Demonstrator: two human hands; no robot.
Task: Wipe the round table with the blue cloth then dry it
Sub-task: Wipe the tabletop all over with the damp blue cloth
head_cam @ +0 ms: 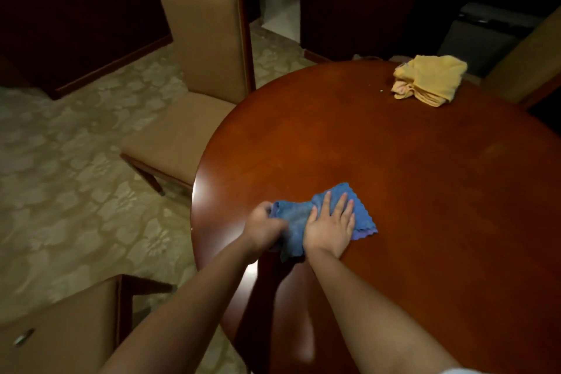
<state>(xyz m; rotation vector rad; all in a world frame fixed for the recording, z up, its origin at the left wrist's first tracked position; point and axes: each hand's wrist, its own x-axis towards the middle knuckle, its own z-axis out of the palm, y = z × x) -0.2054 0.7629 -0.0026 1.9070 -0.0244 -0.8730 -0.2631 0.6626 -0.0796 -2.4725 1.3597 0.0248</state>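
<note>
Closest in, both forearms reach out over the near-left part of the round table. The left hand has its fingers curled around the left end of the blue cloth, gripping it right by the table edge. The right hand lies flat on the cloth, fingers straight and spread, pressing it onto the wood. Way over at the far edge sits a crumpled yellow cloth. A tan chair stands left of the table.
</note>
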